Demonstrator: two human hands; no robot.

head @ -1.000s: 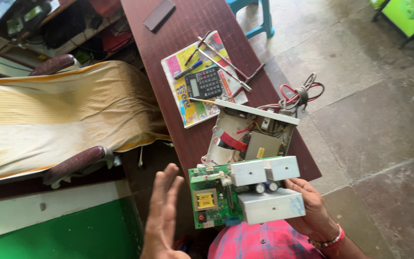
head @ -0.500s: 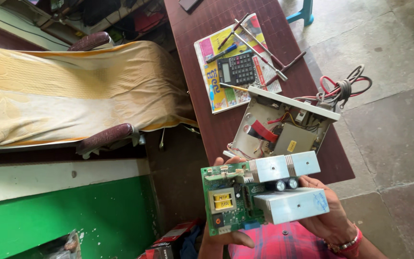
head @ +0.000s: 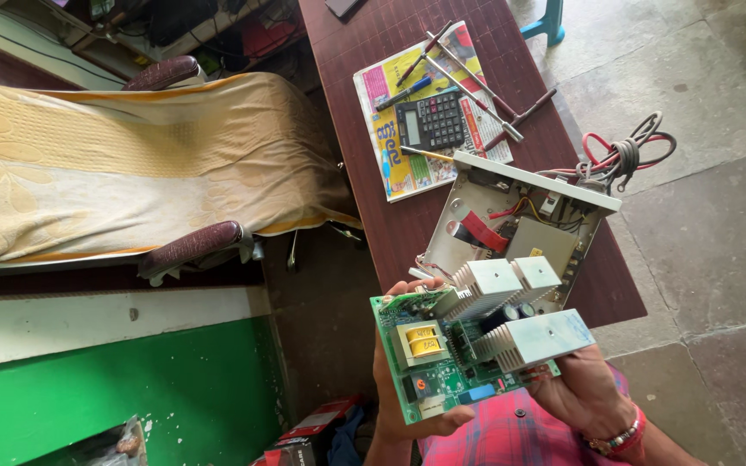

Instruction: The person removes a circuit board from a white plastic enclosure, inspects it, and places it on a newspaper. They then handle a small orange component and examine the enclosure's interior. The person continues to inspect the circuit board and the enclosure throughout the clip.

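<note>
From the head view, I have the green circuit board [head: 442, 358] held up between both hands, above my lap and just short of the near end of the bench [head: 364, 103]. My left hand [head: 403, 406] cups the board's lower edge from beneath, thumb curled over the bottom corner; my right hand [head: 580, 388] clasps it from under the big aluminium heat sinks [head: 520, 315]. Just beyond the hands lies the opened metal casing [head: 520, 229], with a coil of cables [head: 628, 155] past it, and farther out a calculator [head: 429, 121] and screwdrivers [head: 477, 78] on a newspaper.

As I judge it, the heat sinks make the board top-heavy, so a loose hold on the left could let it tip or fall to the floor. Thin wires seem to run from the board back to the casing; lifting farther might strain them. Fingers pressing the underside could also bend leads.

Against a second ago, my left hand, then open and off the board, now supports it, and the board sits higher and closer to me.
</note>
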